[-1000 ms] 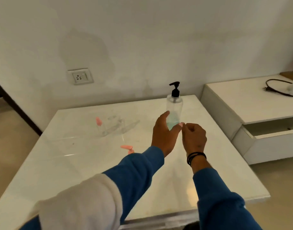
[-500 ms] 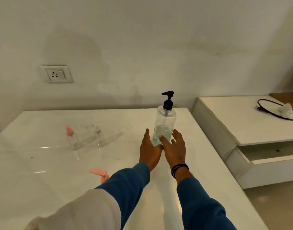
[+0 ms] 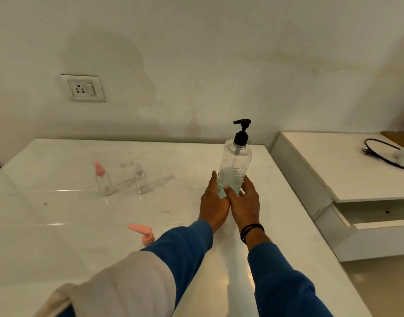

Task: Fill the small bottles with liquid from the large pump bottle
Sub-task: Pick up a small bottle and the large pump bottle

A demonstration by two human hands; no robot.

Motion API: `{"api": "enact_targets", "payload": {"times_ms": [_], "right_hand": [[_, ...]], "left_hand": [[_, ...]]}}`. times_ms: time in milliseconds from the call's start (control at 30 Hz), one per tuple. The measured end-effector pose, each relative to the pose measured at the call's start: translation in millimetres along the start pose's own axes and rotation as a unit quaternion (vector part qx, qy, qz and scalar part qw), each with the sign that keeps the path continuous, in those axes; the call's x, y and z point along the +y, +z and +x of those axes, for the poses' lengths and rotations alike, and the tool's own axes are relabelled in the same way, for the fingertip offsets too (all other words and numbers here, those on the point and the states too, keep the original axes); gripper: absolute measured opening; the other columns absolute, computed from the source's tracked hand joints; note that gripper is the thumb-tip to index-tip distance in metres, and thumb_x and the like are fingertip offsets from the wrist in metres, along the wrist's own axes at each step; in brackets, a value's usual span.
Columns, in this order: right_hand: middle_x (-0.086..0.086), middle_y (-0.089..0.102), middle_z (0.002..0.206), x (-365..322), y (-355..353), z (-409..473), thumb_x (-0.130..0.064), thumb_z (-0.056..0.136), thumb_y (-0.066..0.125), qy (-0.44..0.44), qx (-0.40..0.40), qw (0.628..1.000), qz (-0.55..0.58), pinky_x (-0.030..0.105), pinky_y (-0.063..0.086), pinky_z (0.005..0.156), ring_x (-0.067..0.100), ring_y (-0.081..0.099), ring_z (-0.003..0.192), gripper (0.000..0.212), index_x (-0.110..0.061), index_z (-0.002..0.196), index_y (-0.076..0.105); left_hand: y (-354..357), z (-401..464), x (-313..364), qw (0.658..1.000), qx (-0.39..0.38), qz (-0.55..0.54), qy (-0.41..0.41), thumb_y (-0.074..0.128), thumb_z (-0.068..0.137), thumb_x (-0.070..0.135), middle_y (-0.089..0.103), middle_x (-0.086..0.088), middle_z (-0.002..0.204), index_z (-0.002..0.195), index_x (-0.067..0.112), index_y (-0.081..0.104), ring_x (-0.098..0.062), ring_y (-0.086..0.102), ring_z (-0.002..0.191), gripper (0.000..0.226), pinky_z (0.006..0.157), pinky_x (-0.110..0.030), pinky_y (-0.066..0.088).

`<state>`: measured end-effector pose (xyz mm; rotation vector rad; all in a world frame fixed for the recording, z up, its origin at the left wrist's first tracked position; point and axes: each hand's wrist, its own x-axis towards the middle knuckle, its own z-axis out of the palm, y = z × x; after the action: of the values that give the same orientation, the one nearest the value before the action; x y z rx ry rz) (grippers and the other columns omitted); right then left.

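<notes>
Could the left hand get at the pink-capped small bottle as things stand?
Probably yes: the tabletop between the left hand and the pink-capped small bottle lies open, but that hand would first have to release the large pump bottle.

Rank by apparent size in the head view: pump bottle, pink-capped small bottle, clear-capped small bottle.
1. Pump bottle, clearly largest.
2-3. Pink-capped small bottle and clear-capped small bottle look about alike; I would not rank them.

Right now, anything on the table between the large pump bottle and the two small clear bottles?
Nothing: head view shows bare white tabletop between the large pump bottle and the two small clear bottles.
</notes>
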<state>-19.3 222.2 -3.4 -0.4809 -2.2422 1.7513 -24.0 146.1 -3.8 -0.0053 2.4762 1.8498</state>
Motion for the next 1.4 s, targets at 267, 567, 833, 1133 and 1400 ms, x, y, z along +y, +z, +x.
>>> {"api": "enact_targets", "payload": {"times_ms": [267,567,833,1133,1400], "right_hand": [[0.002,0.055,0.142,-2.8,-0.8,-0.2,-0.032,0.095,0.066,0.001,-0.001,1.000,-0.017,0.027,0.043,0.094,0.023,0.056,0.126,0.057,-0.023,0.145,0.042],[0.001,0.059,0.129,-13.6,-17.2,-23.9,-0.033,0.086,0.077,0.016,-0.045,0.996,-0.080,0.025,0.044,0.086,0.015,0.055,0.106,0.065,-0.017,0.140,0.045],[0.004,0.057,0.116,-29.7,-26.6,-79.4,-0.037,0.080,0.082,0.041,-0.055,0.984,-0.167,0.029,0.047,0.078,0.020,0.053,0.095,0.065,-0.012,0.127,0.045],[0.003,0.057,0.110,-33.1,-49.7,-138.7,-0.034,0.076,0.083,0.057,-0.062,0.974,-0.209,0.031,0.048,0.077,0.021,0.054,0.094,0.067,-0.013,0.127,0.045],[0.011,0.060,0.124,-31.5,-54.0,-149.5,-0.035,0.077,0.084,0.060,-0.060,0.973,-0.216,0.036,0.050,0.086,0.032,0.059,0.111,0.070,-0.012,0.130,0.044]], "left_hand": [[1.4,-0.8,-2.5,1.000,-0.003,-0.004,0.011,0.039,0.107,0.041,0.043,0.000,0.158,0.157,0.027,0.027,-0.023,0.047,0.141,0.053,0.118,-0.038,0.038],[-10.0,-44.4,7.4,0.998,0.011,-0.055,0.001,0.049,0.106,0.030,0.050,0.001,0.149,0.154,0.027,0.032,-0.020,0.052,0.134,0.051,0.113,-0.040,0.045],[-36.4,-111.3,6.2,0.998,-0.035,-0.043,-0.039,0.053,0.101,0.014,0.052,0.000,0.147,0.155,0.031,0.026,-0.027,0.058,0.126,0.063,0.106,-0.043,0.051],[-52.6,-176.5,13.0,0.994,-0.085,-0.032,-0.060,0.053,0.095,-0.004,0.041,-0.001,0.155,0.156,0.026,0.021,-0.017,0.045,0.135,0.076,0.105,-0.025,0.041],[-57.9,-184.7,23.7,0.993,-0.075,-0.025,-0.091,0.053,0.101,0.005,0.040,-0.002,0.156,0.156,0.025,0.022,-0.026,0.045,0.140,0.066,0.104,-0.025,0.040]]}}
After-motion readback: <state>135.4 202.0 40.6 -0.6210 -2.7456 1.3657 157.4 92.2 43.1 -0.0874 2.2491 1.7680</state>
